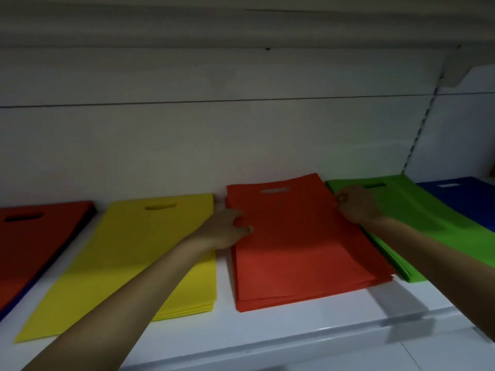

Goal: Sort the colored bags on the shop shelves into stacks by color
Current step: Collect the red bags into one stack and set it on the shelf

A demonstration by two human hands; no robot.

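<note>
Fingers [240, 219] of the left hand [225, 231] are curled against the left edge of the orange-red stack [302, 245], with the thumb lying on the uppermost bag, so the hand grips that edge. Across the stack, the fingertips [340, 200] of the right hand [357, 206] are bent in tight and pinch the right edge near the far corner. The back of that hand is turned up and lies over the near side of the green stack [417, 220]. Both forearms are bare and reach forward and inward from the lower corners of the view, the left one crossing above the yellow stack [128, 258]. The orange-red stack lies flat in the middle of the shelf [267, 326], its bags slightly fanned at the near end and its handle slot toward the back. Just left of it sits the yellow stack, and further left a dark red stack [34, 236] with darker blue bags showing beneath its edge. The green stack lies against the orange-red one on the right, and a blue stack [460, 199] lies beyond it. The shelf is white with a clear strip along its front lip. Behind it stand a pale back panel [214, 145] and a slotted upright [421, 129], and overhead is the underside of the upper shelf [241, 25]. The light is dim.
</note>
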